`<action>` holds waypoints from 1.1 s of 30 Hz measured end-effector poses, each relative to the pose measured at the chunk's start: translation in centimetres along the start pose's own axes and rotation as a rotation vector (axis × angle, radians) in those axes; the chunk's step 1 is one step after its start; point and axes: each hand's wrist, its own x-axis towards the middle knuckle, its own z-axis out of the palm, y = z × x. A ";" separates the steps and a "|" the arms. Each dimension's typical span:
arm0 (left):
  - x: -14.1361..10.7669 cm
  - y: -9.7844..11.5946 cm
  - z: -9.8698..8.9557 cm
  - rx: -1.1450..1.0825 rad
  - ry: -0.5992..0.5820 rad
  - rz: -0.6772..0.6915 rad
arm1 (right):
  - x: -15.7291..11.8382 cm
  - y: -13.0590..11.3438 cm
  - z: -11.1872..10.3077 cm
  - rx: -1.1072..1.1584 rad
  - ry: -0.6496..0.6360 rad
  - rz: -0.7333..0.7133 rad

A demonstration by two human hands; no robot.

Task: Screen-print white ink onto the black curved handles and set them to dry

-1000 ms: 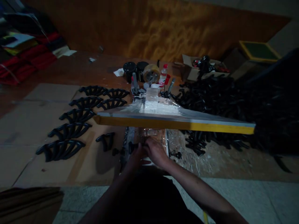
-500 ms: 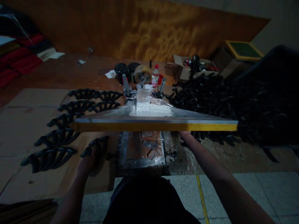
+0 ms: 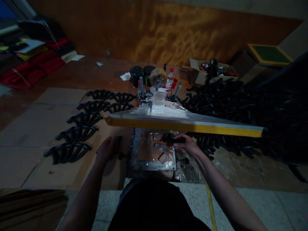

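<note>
A printing screen (image 3: pixel 185 125) with a yellow-edged frame is raised and tilted in front of me, white ink (image 3: pixel 166 111) spread on it. Beneath lies a clear-taped base plate (image 3: pixel 154 166) with small flat blocks on it. My right hand (image 3: pixel 189 145) pinches a black curved piece (image 3: pixel 177 140) over the plate's right part. On the cardboard left of the plate, my left hand (image 3: pixel 106 149) has its fingers curled round a dark curved piece (image 3: pixel 117 144), mostly hidden and blurred. Rows of similar black curved pieces (image 3: pixel 68 152) lie fanned beside it.
A large heap of black pieces (image 3: pixel 216 102) fills the right side. Behind the screen stand dark jars (image 3: pixel 136 73), a tape roll (image 3: pixel 158 78), a red-capped bottle (image 3: pixel 170 78) and clamps. An open carton (image 3: pixel 201 77) sits back right; red bundles (image 3: pixel 26 72) lie back left.
My right hand has come from under the screen's right side to over the plate, now with a black piece. My left hand's piece has turned and shows less. The camera view has shifted.
</note>
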 end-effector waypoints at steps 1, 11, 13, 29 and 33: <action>0.1 2.1 0.3 -0.107 0.001 0.011 | 0.0 0.1 2.1 0.076 -0.056 0.018; -1.2 15.4 -1.4 -0.718 0.121 0.325 | 2.7 2.3 7.0 -0.326 -0.010 -0.222; -1.4 16.4 -1.5 -0.712 0.138 0.357 | 2.6 2.2 6.5 -0.347 -0.132 -0.246; -1.2 16.8 -0.8 -0.722 0.167 0.379 | 2.0 0.6 7.0 -0.692 -0.035 -0.193; -1.4 16.9 -1.0 -0.700 0.156 0.392 | 0.9 0.7 7.4 -1.187 0.091 -0.272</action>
